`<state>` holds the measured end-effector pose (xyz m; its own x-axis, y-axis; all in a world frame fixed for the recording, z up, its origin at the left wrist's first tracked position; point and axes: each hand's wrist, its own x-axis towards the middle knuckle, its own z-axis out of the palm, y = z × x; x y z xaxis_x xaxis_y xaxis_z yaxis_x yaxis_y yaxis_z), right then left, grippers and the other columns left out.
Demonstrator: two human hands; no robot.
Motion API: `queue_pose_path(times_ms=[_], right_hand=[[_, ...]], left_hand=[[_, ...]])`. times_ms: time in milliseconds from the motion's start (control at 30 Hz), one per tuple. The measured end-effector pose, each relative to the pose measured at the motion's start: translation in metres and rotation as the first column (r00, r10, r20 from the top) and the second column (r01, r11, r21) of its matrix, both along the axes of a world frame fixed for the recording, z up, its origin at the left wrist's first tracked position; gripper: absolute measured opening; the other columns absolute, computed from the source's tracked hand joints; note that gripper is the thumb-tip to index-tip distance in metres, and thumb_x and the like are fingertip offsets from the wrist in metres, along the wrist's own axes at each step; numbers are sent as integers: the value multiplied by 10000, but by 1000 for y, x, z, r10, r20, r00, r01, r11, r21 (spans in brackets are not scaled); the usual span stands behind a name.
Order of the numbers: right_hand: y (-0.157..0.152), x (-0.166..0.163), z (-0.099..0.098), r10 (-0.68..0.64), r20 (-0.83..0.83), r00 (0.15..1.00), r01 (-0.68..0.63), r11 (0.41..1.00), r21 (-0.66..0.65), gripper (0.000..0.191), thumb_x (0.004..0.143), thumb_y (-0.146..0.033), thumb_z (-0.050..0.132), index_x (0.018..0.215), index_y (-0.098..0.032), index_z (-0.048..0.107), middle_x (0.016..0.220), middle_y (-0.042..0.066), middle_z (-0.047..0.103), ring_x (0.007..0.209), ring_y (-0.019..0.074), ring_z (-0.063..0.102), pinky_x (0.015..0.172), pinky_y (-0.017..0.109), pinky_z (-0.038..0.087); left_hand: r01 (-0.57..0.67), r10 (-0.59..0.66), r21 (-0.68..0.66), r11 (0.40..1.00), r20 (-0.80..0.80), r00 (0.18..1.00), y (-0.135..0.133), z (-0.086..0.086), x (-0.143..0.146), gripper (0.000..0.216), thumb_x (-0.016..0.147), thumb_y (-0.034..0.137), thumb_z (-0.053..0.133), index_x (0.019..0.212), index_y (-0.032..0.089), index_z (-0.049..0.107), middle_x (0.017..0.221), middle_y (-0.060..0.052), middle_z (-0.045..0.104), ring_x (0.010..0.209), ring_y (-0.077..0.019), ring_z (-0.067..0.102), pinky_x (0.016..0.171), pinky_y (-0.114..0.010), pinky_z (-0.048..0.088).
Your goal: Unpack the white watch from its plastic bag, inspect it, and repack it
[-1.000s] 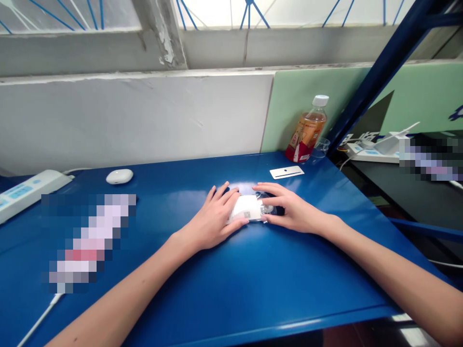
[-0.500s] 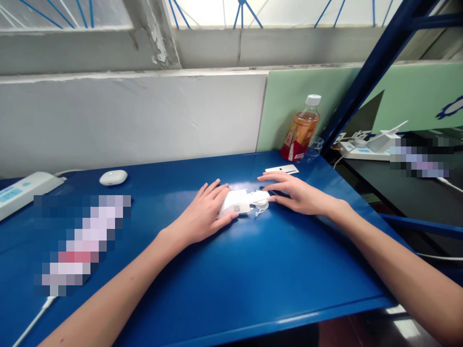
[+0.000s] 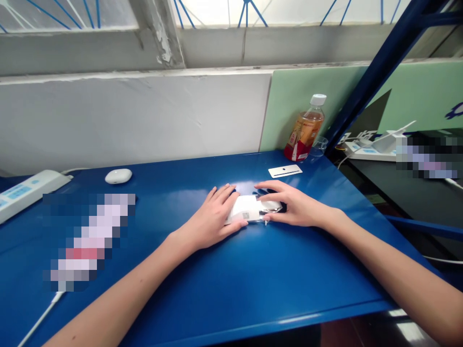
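A small white packet (image 3: 247, 210) with a printed code lies on the blue table (image 3: 231, 274) between my hands. My left hand (image 3: 213, 218) rests flat on its left end, fingers stretched out over it. My right hand (image 3: 289, 205) lies on the packet's right end, where clear plastic wrap shows under the fingertips. Both hands press down on it; neither lifts it.
A white card (image 3: 285, 171) lies behind my right hand. A bottle of amber drink (image 3: 306, 129) stands at the back right by a blue post. A white oval case (image 3: 118, 176) and a white power strip (image 3: 25, 193) sit at the left.
My right hand lifted off the packet's right end half a second ago and has now come back down onto it. My left hand stayed on the packet.
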<state>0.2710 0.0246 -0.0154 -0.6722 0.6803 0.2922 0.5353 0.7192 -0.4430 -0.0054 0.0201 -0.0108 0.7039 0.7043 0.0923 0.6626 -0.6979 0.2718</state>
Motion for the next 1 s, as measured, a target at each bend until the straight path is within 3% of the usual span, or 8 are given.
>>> queue_pose_path(times_ms=[200,333,500,600,700,800,900,1000], right_hand=[[0,1,6,11,-13,1000,-12,998,-55,212,875,-298,675,1065,-208,704,1415,136,580,1275,291,576,1033,433,495],[6,11,14,-10,-73,997,0,992,-127,200,827,-288,711,1007,-207,737,1234,104,711,1103,273,682,948,389,538],[13,25,20,-145,-158,977,102,962,-253,172,810,-293,711,938,-190,764,942,58,780,847,236,721,726,321,568],[15,28,18,-249,-209,946,191,947,-259,164,832,-322,699,897,-188,768,851,52,762,731,209,695,632,302,546],[16,27,15,-399,-354,846,330,913,-239,174,850,-348,690,915,-202,759,873,61,755,708,215,697,640,336,564],[18,25,13,-494,-516,700,412,869,-274,194,838,-404,716,919,-229,741,777,40,721,587,195,663,551,340,559],[19,22,14,-517,-618,593,394,855,-338,251,760,-414,797,926,-243,720,675,-4,655,470,152,575,440,303,491],[18,15,16,-529,-679,509,267,847,-459,331,719,-457,816,933,-239,689,642,-31,620,393,90,438,371,253,371]], left_hand=[[-8,7,-29,1000,-30,1000,1,0,2,633,963,554,502,1440,147,408,1534,-207,424,1489,-332,278,1209,-560,185],[-10,9,-26,1000,-26,1000,0,0,2,595,962,547,507,1411,163,435,1547,-203,405,1484,-333,289,1206,-561,192],[-14,13,-36,999,-21,1000,-1,2,2,577,968,533,492,1396,150,439,1545,-200,407,1489,-326,278,1212,-549,179],[-19,18,-52,998,-36,999,-3,4,3,575,971,525,479,1394,137,435,1550,-203,399,1496,-324,260,1212,-549,175],[-29,27,-50,998,-46,999,-5,5,5,586,965,520,475,1402,130,436,1558,-209,387,1497,-335,256,1209,-554,176],[-33,31,-35,999,-67,997,-5,2,6,658,968,547,444,1456,109,395,1581,-216,347,1506,-345,225,1211,-552,158],[-29,26,-27,999,-99,995,-5,-3,5,739,993,587,361,1552,113,263,1628,-207,231,1525,-334,150,1214,-547,126],[-22,20,-19,1000,-124,992,-4,-6,6,696,1022,590,275,1588,192,204,1647,-169,182,1532,-313,113,1210,-552,103]])
